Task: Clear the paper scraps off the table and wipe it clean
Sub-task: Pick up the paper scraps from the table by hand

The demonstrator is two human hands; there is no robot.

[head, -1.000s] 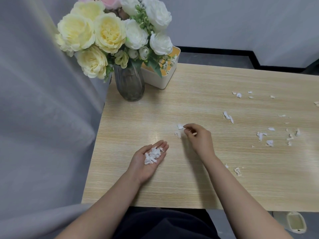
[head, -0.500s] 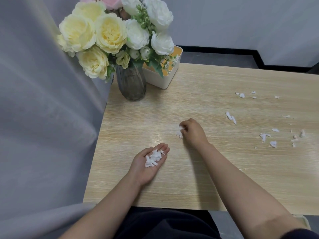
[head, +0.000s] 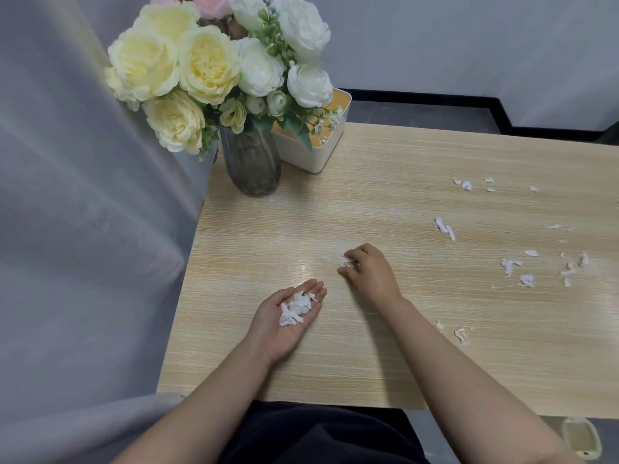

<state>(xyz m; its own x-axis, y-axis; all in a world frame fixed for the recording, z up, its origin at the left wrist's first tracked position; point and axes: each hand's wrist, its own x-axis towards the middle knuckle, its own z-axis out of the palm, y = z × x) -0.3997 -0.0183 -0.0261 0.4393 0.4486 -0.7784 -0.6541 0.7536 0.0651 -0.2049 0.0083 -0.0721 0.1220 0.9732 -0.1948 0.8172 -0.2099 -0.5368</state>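
Your right hand (head: 370, 272) has its grip pinched on a small white paper scrap (head: 345, 261) at the middle of the light wood-grain surface (head: 385, 202). Just near-left of it, your left hand (head: 284, 316) lies palm-up, fingers relaxed apart, cupping a heap of white scraps (head: 296, 308). More loose white scraps (head: 510, 264) lie scattered to the right, and a grey ribbed glass vase of cream flowers (head: 251, 162) stands at the far-left corner.

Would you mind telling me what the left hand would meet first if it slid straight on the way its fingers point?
Probably the right hand, which pinches a paper scrap just beyond the left hand.
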